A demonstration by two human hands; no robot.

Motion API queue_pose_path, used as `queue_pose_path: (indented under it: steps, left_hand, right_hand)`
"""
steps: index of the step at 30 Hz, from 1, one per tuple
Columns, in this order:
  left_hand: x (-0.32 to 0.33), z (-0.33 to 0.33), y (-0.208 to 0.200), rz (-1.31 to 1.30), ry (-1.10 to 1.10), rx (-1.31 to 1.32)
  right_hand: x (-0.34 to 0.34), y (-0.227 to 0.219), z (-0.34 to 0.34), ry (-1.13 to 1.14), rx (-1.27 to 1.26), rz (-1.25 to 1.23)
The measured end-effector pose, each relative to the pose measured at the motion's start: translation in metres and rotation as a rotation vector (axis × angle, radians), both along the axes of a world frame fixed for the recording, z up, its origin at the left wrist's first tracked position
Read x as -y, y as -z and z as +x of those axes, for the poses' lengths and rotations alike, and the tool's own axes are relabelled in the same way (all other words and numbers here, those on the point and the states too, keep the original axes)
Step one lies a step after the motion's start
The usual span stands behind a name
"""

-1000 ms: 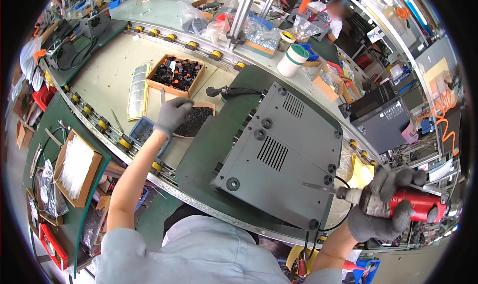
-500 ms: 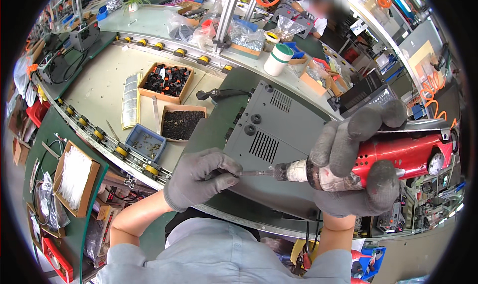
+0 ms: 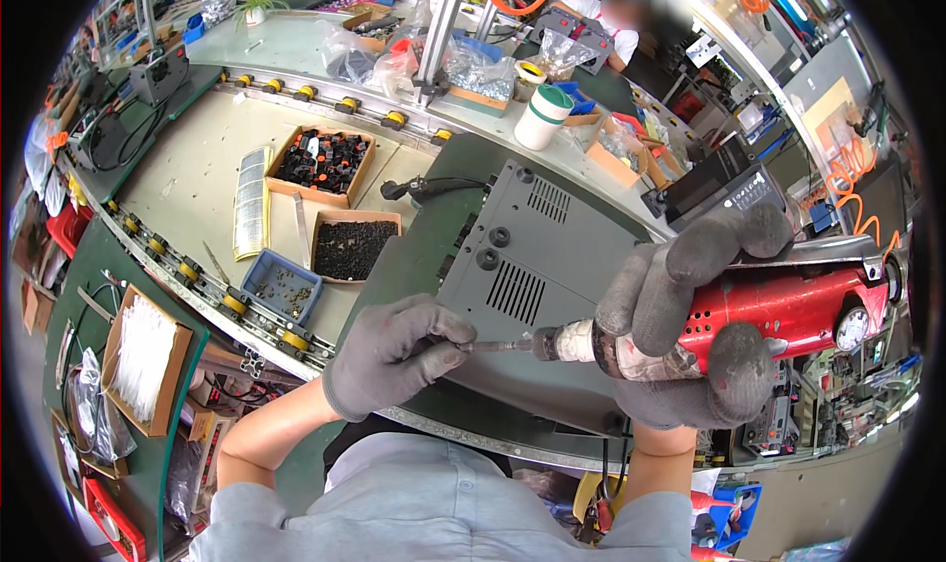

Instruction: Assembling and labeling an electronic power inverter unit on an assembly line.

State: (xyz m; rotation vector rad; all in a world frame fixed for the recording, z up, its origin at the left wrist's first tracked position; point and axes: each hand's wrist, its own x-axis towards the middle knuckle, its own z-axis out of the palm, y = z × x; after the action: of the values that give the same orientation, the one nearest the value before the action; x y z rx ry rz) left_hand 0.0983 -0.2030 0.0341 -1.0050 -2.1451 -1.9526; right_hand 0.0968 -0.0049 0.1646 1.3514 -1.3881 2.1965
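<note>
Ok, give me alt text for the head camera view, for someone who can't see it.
A gloved right hand holds a red electric screwdriver, its bit meeting the gloved left hand's fingertips over a grey metal chassis. Boxes of screws sit on the bench to the left.

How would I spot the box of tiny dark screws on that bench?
Start at the grey metal chassis. Just left of it sits a shallow cardboard tray of dark screws. Its neighbours differ: the box behind holds chunkier black parts, and the bin in front is blue plastic.
</note>
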Motion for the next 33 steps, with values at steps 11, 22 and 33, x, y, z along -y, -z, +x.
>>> queue_pose_path:
  steps: [11,22,33]
  left_hand:
    - [0.0,-0.005,0.0,-0.055,-0.057,-0.119]
    - [0.003,-0.008,0.001,-0.113,-0.01,-0.067]
    - [-0.001,-0.008,0.008,0.195,0.175,0.405]
  right_hand:
    - [-0.003,0.005,0.013,0.125,0.332,-0.093]
    - [-0.004,0.006,0.011,0.119,0.321,-0.071]
    - [-0.004,0.007,0.011,0.138,0.334,-0.025]
